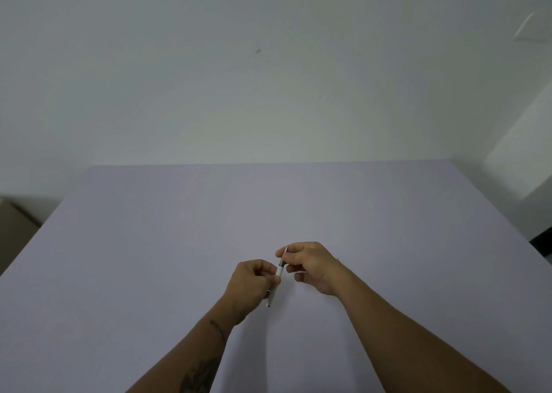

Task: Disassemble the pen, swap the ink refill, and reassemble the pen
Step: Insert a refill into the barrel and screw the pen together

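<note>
A slim white pen (279, 271) with a dark band near its upper part is held tilted above the pale lilac table (179, 228). My left hand (251, 285) grips the lower white barrel, whose tip pokes out below the fingers. My right hand (310, 265) pinches the upper end, where a thin metal clip shows by the fingertips. Both hands meet at the pen's middle. I cannot tell whether the two halves are joined or apart. No spare refill is visible.
The table runs back to a plain white wall (268, 79). A brown box-like object (15, 231) sits off the left edge, and something dark (542, 242) lies beyond the right edge.
</note>
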A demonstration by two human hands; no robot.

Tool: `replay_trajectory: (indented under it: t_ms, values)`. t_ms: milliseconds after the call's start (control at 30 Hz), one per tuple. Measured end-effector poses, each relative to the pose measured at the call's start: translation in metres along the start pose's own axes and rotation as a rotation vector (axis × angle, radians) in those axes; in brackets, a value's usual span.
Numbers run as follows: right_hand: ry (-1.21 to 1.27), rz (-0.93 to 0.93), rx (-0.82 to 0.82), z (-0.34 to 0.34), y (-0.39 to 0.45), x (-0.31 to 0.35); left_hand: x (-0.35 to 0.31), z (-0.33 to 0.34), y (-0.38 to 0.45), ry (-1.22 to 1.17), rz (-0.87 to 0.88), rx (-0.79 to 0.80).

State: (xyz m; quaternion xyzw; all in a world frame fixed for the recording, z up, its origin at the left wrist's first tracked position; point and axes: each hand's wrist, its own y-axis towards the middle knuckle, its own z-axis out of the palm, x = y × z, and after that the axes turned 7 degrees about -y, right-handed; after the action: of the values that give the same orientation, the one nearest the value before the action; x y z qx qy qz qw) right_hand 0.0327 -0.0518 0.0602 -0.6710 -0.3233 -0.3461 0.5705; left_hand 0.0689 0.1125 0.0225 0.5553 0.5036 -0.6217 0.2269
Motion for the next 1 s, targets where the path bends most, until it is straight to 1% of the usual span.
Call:
replay_trajectory:
  t_ms: [267,367,433,533,600,900,1000]
  values:
    - [-0.086,-0.063,-0.171,0.007,0.006,-0.003,-0.001,0.001,0.005,0.027,0.039,-0.012]
    - [-0.124,-0.076,-0.209,0.009,0.006,-0.004,-0.001,0.001,0.005,0.03,0.043,-0.005]
    - [-0.114,-0.065,-0.193,0.009,0.004,-0.003,-0.002,0.0,0.004,0.026,0.042,0.002]
    - [0.025,-0.007,-0.061,0.005,0.0,0.0,-0.005,0.0,0.005,0.019,0.042,0.002]
    - [0.069,0.005,-0.017,0.002,0.0,-0.001,-0.005,-0.002,0.005,0.016,0.045,-0.002]
    - [-0.035,-0.031,-0.195,0.013,0.006,-0.004,-0.003,-0.004,0.006,0.033,0.043,-0.006]
    - [0.002,-0.025,-0.162,0.013,0.003,-0.002,-0.003,-0.004,0.006,0.031,0.045,-0.012]
